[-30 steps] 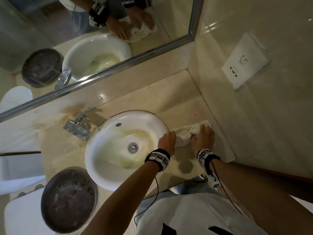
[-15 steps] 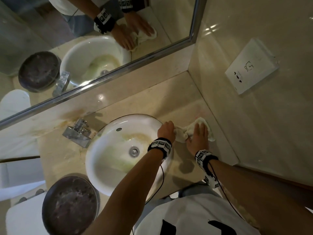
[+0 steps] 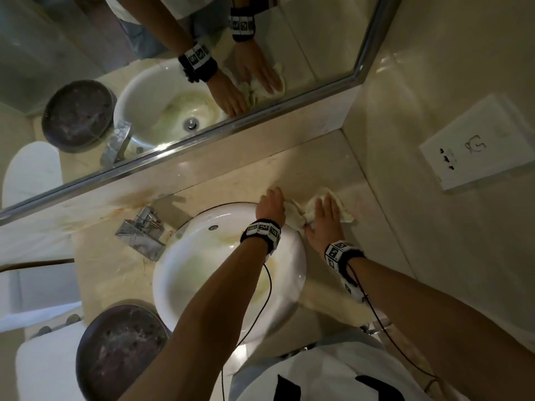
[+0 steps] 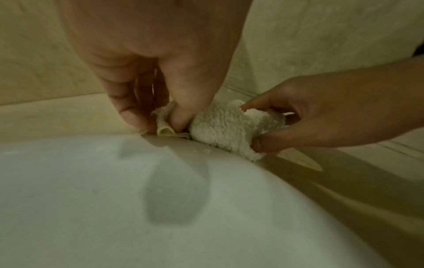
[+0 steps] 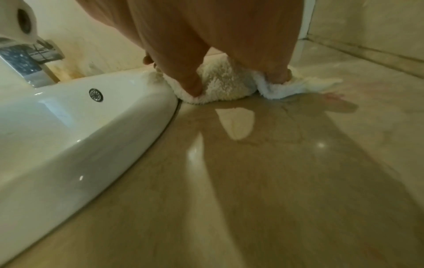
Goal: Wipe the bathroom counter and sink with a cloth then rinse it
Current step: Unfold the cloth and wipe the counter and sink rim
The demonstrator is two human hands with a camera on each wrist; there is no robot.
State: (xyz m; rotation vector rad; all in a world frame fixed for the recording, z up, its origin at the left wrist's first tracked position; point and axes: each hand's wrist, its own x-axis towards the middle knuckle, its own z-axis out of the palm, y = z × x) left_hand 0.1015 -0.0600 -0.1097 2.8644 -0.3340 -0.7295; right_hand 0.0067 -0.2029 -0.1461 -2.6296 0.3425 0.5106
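A white terry cloth [image 3: 298, 213] lies bunched on the beige counter [image 3: 292, 169], against the back-right rim of the white sink [image 3: 188, 273]. My left hand [image 3: 270, 205] pinches one folded edge of the cloth [image 4: 224, 130] at the rim of the sink [image 4: 114, 199]. My right hand [image 3: 324, 219] lies flat on the cloth with straight fingers. Its thumb presses into the cloth [image 5: 227, 85] beside the sink [image 5: 69, 127], and a corner of the cloth pokes out on the counter [image 5: 275, 181]. The drain is hidden behind my left forearm.
A chrome faucet [image 3: 142, 233] stands at the sink's back left, seen also as the faucet [image 5: 23, 59]. A dark round lid [image 3: 121, 357] sits front left. The mirror [image 3: 304, 94] runs along the back, and a white wall socket [image 3: 474, 146] is on the right wall.
Both hands slid the cloth away from me along the sink's right rim toward the back wall. The right hand's fingers spread flatter over it.
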